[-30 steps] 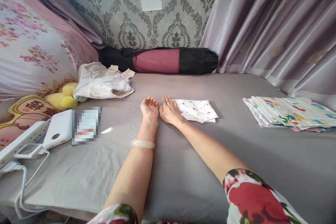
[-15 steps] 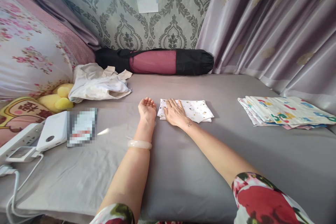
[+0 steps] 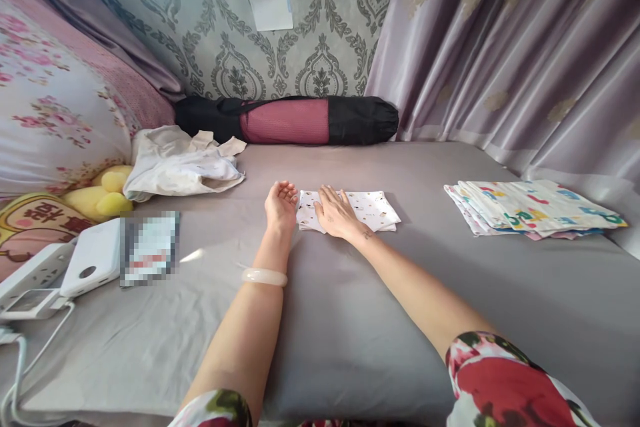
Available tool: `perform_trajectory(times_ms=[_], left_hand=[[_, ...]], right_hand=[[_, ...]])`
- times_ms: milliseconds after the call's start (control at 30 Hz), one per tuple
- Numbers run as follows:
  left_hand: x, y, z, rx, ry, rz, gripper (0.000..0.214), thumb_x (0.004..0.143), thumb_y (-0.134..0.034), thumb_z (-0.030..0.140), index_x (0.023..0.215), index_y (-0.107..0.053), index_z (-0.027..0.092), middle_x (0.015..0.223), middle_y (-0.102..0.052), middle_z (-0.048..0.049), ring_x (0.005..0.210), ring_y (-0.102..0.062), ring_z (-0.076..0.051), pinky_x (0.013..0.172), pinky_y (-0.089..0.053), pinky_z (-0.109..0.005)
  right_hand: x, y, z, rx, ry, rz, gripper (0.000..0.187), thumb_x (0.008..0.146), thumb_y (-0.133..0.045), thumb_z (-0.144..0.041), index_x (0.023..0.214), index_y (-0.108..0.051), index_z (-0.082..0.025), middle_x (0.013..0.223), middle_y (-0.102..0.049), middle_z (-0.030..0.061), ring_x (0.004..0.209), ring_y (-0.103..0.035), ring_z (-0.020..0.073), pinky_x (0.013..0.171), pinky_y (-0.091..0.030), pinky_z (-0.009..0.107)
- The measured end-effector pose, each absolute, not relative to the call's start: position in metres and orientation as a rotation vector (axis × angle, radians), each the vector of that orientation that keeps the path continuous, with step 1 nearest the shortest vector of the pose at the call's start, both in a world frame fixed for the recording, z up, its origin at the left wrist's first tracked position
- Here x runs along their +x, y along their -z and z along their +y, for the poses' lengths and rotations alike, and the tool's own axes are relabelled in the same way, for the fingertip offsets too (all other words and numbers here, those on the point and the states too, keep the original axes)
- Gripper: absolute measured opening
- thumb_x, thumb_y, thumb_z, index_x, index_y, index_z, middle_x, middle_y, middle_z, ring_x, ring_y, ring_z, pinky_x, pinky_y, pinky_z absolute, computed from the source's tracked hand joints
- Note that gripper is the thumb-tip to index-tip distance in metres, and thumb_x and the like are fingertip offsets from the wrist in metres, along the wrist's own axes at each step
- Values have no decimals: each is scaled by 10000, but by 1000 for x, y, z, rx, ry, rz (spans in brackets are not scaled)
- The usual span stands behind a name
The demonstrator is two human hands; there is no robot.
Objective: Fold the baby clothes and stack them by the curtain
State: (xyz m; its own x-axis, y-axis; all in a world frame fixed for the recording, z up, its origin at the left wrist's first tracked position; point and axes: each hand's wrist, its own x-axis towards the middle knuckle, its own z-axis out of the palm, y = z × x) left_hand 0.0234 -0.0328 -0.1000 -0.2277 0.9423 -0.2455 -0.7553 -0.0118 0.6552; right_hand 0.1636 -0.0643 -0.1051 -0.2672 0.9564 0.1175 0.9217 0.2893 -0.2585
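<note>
The right hand (image 3: pixel 336 213) lies flat on the folded white printed cloth (image 3: pixel 376 207), fingers extended, on the grey sheet (image 3: pixel 345 333) — while the left hand (image 3: pixel 281 205), loosely curled around nothing I can see, sits at the cloth's left edge.

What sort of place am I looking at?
Probably a bedroom in a home, judging by the smooth grey fabric sheet, the shiny mauve curtain and the grey wallpaper with dark ornate motifs.
</note>
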Motion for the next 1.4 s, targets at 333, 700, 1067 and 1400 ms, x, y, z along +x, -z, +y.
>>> perform_trajectory(times_ms=[333, 700, 1067, 1400], left_hand=[[58, 113, -48, 1021, -1469, 939, 255, 734, -635, -43, 755, -683, 207, 753, -681, -32, 751, -612, -151, 680, -440, -189], [62, 120, -52, 1359, -1336, 1114, 320, 687, -604, -58, 796, -642, 240, 827, -679, -50, 971, -629, -218, 982, -416, -299], [67, 121, -58, 2596, -696, 1496, 369, 982, -336, 249, 1298, -487, 131, 1336, -581, -152, 1308, -480, -251, 1094, -352, -408], [71, 122, -62, 2662, -414, 1512, 477, 1003, -301, 341, 1405, -398, 104, 1479, -441, -157, 1394, -371, -257, 1149, -257, -450]], right_hand=[[204, 119, -68, -1801, -63, -2252, 561, 1001, -197, -324, 1457, -369, -47, 1516, -382, 161, 1430, -281, 251, 1167, -169, 433], [203, 119, -68, -1806, -185, -2217, 561, 1000, -192, -332, 1466, -364, -70, 1534, -359, 136, 1441, -258, 230, 1177, -155, 407], [234, 109, -76, -1930, -154, -2201, 574, 989, -194, -321, 1483, -329, -62, 1563, -292, 137, 1456, -215, 249, 1184, -123, 448], [232, 126, -79, -1928, -63, -2182, 562, 1001, -196, -333, 1461, -382, -70, 1539, -348, 136, 1439, -258, 263, 1177, -151, 455]])
